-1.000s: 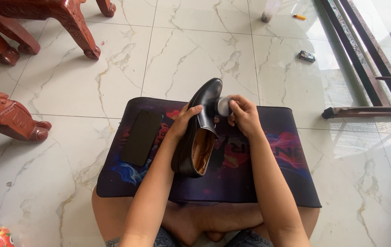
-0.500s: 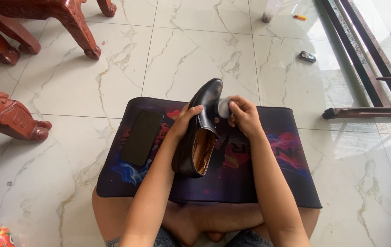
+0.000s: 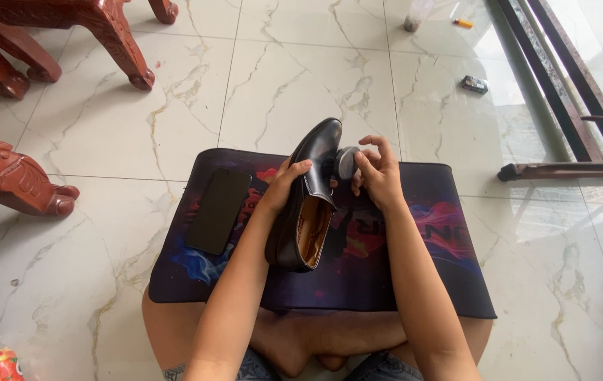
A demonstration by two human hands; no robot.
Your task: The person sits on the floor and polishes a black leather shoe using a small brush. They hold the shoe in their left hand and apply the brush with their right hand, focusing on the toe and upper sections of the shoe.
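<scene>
We see the left hand (image 3: pixel 284 185) closed around the shoe (image 3: pixel 306 201), thumb across its upper edge and the other fingers hidden behind it, so the shoe stands tilted on its heel over the mat (image 3: pixel 414 268). The right hand (image 3: pixel 378 176) pinches a small grey pad (image 3: pixel 346 162), probably a sponge, between thumb and fingertips (image 3: pixel 365 159), pressed to the shoe's toe side just left of them. A phone (image 3: pixel 218 212) lies on the mat, left of the left hand.
</scene>
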